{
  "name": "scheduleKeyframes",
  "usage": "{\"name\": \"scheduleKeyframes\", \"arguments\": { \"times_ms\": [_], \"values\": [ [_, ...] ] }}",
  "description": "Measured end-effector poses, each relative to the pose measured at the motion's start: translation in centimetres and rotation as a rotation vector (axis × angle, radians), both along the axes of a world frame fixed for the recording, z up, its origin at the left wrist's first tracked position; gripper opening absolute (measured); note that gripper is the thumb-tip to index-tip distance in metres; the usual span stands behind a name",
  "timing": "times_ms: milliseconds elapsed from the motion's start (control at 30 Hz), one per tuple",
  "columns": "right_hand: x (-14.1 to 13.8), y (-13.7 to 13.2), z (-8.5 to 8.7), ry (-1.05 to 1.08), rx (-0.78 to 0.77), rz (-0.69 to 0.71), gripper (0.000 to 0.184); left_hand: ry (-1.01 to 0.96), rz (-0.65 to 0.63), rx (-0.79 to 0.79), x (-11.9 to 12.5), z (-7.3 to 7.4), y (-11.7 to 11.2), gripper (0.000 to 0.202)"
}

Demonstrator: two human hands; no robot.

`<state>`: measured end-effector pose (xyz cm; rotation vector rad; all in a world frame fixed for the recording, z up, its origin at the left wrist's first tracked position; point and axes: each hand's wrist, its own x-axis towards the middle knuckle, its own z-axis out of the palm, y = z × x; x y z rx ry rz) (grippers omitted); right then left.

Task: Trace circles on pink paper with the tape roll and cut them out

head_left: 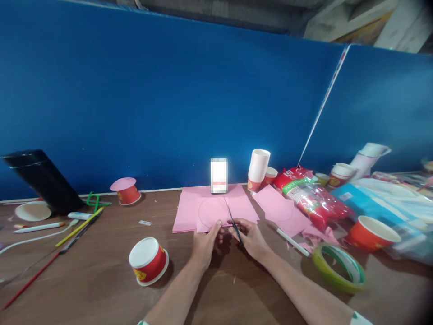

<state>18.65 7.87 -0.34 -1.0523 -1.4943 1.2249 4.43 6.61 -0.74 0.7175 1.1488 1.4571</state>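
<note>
Between the thumb and fingers of my left hand (207,241) is the lower edge of a pink paper sheet (212,211), which carries a drawn circle. My right hand (249,237) is closed around dark scissors (236,228), their blades pointing up and away at the sheet's right side. How far the blades are apart I cannot make out. Behind the held sheet lies a stack of larger pink paper (182,210). A red and white paper bowl (149,262) stands upside down to the left of my left hand.
Left are a pink-topped red cup (127,194), a black bottle (43,180) and pens (40,227). Stacked paper cups (259,169) and a red plastic package (304,194) stand at the back right. Nearer lie pink offcuts (280,212), a white pen (293,242), green tape (321,271) and a red cup (367,237).
</note>
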Motion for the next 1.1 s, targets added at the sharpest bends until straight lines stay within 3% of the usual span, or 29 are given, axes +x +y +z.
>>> {"name": "scheduleKeyframes", "arguments": {
  "times_ms": [1100],
  "values": [
    [0.2,0.0,0.03,-0.009,0.011,0.042,0.036,-0.043,0.032,-0.032,0.1,-0.18,0.2,0.039]
  ]
}}
